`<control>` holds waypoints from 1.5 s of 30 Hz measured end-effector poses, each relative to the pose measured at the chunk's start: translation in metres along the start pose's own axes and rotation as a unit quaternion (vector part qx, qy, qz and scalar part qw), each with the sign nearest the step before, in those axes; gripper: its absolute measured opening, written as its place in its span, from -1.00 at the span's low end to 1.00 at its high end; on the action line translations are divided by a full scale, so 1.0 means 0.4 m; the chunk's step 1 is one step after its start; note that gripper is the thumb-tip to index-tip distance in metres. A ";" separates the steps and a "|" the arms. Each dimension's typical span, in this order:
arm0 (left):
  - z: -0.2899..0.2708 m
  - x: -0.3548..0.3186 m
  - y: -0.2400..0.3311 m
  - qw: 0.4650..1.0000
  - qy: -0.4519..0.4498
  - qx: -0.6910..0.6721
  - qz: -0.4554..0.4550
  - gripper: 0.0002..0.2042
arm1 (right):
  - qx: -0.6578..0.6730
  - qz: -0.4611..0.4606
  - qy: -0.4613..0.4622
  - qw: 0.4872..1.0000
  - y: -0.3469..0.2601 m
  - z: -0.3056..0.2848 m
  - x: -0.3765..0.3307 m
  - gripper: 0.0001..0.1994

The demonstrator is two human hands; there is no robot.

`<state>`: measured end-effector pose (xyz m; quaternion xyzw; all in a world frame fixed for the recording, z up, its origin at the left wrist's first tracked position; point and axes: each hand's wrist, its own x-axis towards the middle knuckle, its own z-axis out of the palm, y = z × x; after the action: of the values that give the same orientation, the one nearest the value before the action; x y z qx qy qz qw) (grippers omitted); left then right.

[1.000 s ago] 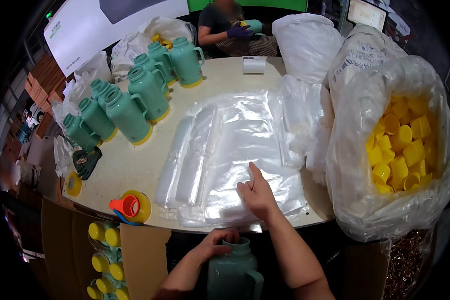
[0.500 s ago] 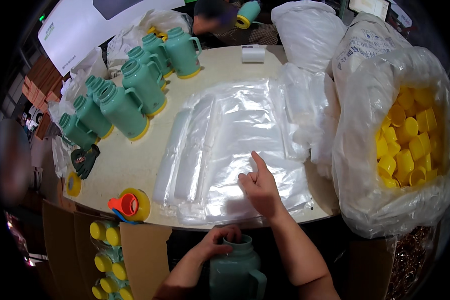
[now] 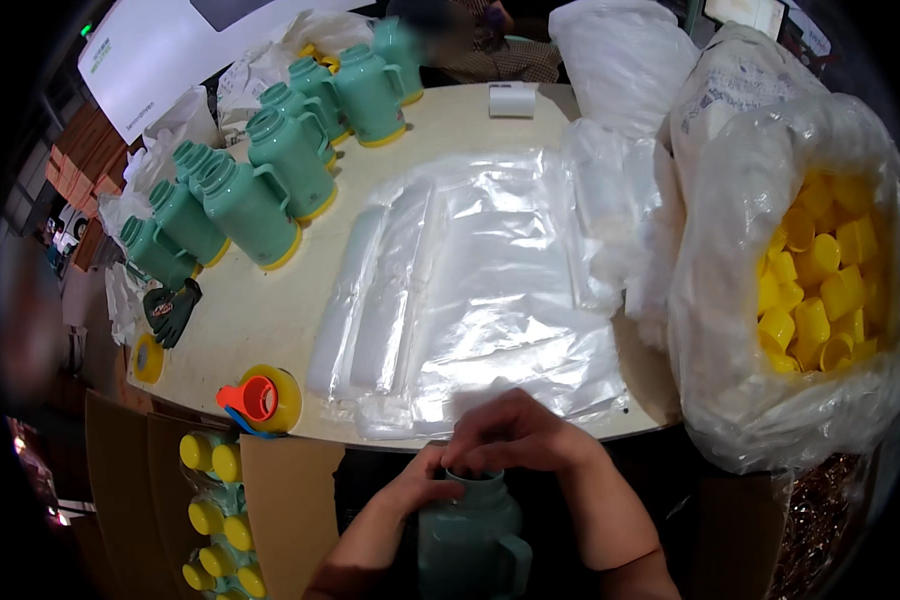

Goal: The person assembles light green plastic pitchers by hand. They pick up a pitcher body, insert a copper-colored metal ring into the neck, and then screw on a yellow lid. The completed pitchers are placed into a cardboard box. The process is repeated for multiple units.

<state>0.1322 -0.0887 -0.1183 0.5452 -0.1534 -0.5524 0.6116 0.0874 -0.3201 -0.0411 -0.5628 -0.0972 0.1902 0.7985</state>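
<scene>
A green vacuum flask (image 3: 470, 545) with a side handle stands upright close to me at the lower edge, its mouth uncovered. My left hand (image 3: 422, 482) is closed round the left side of its neck, fingers at the rim. My right hand (image 3: 515, 432) is bent over the mouth from the right, fingers curled down and pressed together; whatever they pinch is hidden. Just beyond the hands, a stack of clear plastic bags (image 3: 500, 290) lies flat on the pale table (image 3: 240, 330).
Several green flasks (image 3: 250, 215) with yellow bases line the table's left. Near them lie a dark glove (image 3: 173, 312), a tape roll (image 3: 148, 358) and an orange ring-shaped piece (image 3: 258, 398). A bag of yellow cups (image 3: 820, 270) bulges at right. Yellow-capped flasks (image 3: 210, 516) fill a carton lower left.
My right hand has come back from above the plastic bags to the flask's mouth, its pointing finger now curled. At the back, the co-worker's raised flask now stands upright beside the row.
</scene>
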 end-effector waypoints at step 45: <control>-0.008 -0.080 -0.058 0.981 -0.031 -0.151 0.119 -0.25 | 0.016 -0.101 0.024 0.995 0.020 0.150 -0.035 -0.77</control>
<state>0.1118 -0.0553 -0.1255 0.4070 -0.1504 -0.5092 0.7433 0.0511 -0.2718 -0.0271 -0.5420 -0.1308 0.0966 0.8245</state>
